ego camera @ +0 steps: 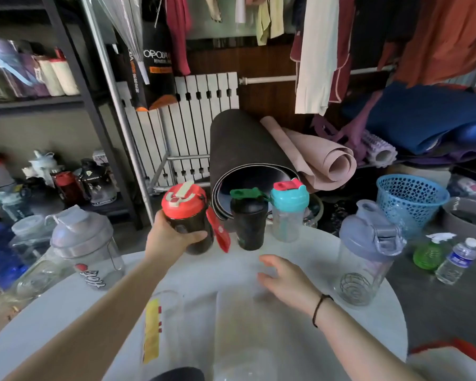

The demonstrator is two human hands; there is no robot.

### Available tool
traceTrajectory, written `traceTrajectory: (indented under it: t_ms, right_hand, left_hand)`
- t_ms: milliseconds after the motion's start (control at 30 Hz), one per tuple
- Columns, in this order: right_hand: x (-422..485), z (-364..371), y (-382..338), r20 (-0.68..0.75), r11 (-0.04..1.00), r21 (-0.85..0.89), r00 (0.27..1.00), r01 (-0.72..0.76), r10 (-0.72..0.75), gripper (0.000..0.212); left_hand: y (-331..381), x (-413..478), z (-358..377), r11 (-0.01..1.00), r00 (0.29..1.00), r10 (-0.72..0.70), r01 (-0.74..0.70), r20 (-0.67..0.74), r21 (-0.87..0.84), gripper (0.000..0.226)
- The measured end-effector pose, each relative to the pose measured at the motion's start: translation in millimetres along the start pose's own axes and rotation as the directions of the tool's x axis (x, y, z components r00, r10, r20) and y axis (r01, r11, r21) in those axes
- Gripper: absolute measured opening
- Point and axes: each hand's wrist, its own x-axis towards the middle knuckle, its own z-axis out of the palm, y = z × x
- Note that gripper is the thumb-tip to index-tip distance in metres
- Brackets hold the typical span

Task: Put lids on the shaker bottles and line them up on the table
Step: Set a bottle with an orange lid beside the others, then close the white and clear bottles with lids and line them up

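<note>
Left hand (173, 237) wrapped round red-lidded dark shaker (188, 221), upright, at far worktop (300, 339) edge. Just to its right: green-lidded black shaker (249, 220), then teal-lidded clear shaker (288, 213), forming row. Right hand (286, 279) spread, empty, hovering over worktop. Lidless clear cup (160, 325) stands nearest, between forearms; judged next, either hand close.

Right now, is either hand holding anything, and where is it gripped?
The left hand holds the red-lidded bottle, wrapped around its dark body below the lid. The right hand is open above the table, holding nothing.
</note>
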Motion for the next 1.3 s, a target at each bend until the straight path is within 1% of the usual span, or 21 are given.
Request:
traceTrajectory:
  t_ms: [67,133,200,267,333,367,433,533,600,767,833,933,1000,1067,1100,1133,1167,1200,1233,1267,1300]
  right_hand:
    - [-4,0,16,0.0,1.0,0.003,1.0,-0.011,0.011,0.045]
    - [-2,2,24,0.013,1.0,0.017,1.0,-0.003,0.003,0.041]
    - [1,2,27,0.04,0.999,-0.027,0.999,0.024,-0.023,0.038]
    - [4,2,32,0.074,0.984,-0.174,0.997,0.049,-0.036,0.042]
    - [3,1,35,0.132,0.912,-0.407,0.991,0.044,0.012,0.053]
    - [2,1,35,0.164,0.869,-0.493,0.986,0.045,0.042,0.057]
    - [1,0,33,0.201,0.824,-0.563,0.977,0.055,0.072,0.058]
    - [3,1,29,0.209,0.809,-0.584,0.975,0.062,0.077,0.058]
    - [4,3,29,0.213,0.813,-0.58,0.973,0.057,0.084,0.06]
    - [5,3,32,0.223,0.827,-0.56,0.971,0.055,0.086,0.063]
    - [5,3,33,0.227,0.836,-0.547,0.97,0.05,0.091,0.065]
    - [3,3,33,0.229,0.849,-0.527,0.969,0.044,0.093,0.067]
    - [2,3,33,0.225,0.853,-0.52,0.97,0.044,0.088,0.067]
    - [-1,4,36,0.195,0.862,-0.505,0.978,0.039,0.07,0.066]
    - [-4,5,38,0.165,0.873,-0.485,0.985,0.043,0.043,0.068]
    - [-8,6,40,0.135,0.886,-0.46,0.991,0.064,-0.001,0.073]
    - [-14,7,42,0.112,0.894,-0.434,0.992,0.108,-0.065,0.08]
    - [-22,8,41,0.109,0.884,-0.43,0.982,0.184,-0.151,0.088]
    - [-30,8,39,0.127,0.832,-0.469,0.955,0.296,-0.269,0.097]
    - [-39,10,36,0.161,0.725,-0.544,0.901,0.422,-0.403,0.105]
    - [-46,11,30,0.206,0.588,-0.614,0.826,0.527,-0.525,0.111]
  left_hand:
    - [-13,18,-6,1.0,0.996,-0.017,0.015,0.083,0.024,0.097]
    - [-26,32,-6,0.999,0.979,-0.042,0.034,0.202,0.04,0.109]
    - [-32,39,-3,0.995,0.944,-0.066,0.039,0.324,0.089,0.103]
    - [-36,47,2,0.996,0.907,-0.081,0.056,0.412,0.072,0.098]
    - [-38,56,6,0.996,0.876,-0.086,0.081,0.475,0.032,0.099]
    - [-38,61,8,0.996,0.861,-0.086,0.087,0.501,0.021,0.096]
    - [-37,70,9,0.996,0.823,-0.083,0.089,0.562,0.016,0.088]
    - [-33,79,11,0.996,0.758,-0.091,0.071,0.645,0.057,0.082]
    - [-32,85,13,0.995,0.728,-0.095,0.059,0.679,0.075,0.081]
    - [-33,94,16,0.992,0.688,-0.122,0.093,0.715,0.08,0.076]
    - [-33,94,17,0.99,0.672,-0.136,0.115,0.728,0.079,0.078]
    - [-32,91,19,0.987,0.689,-0.161,0.128,0.706,0.1,0.087]
    - [-34,88,16,0.983,0.714,-0.186,0.14,0.675,0.122,0.103]
    - [-38,82,11,0.969,0.763,-0.24,0.149,0.601,0.197,0.122]
    - [-39,77,8,0.957,0.799,-0.262,0.145,0.541,0.25,0.124]
    - [-39,68,5,0.943,0.837,-0.272,0.132,0.475,0.307,0.119]
    - [-38,59,2,0.925,0.87,-0.264,0.105,0.416,0.365,0.11]
    - [-37,49,1,0.903,0.897,-0.24,0.065,0.372,0.425,0.1]
    - [-36,40,-1,0.879,0.909,-0.222,0.03,0.353,0.476,0.092]
    - [-34,30,-1,0.852,0.91,-0.224,0.009,0.348,0.524,0.085]
    - [-32,22,-3,0.824,0.909,-0.23,-0.008,0.347,0.567,0.079]
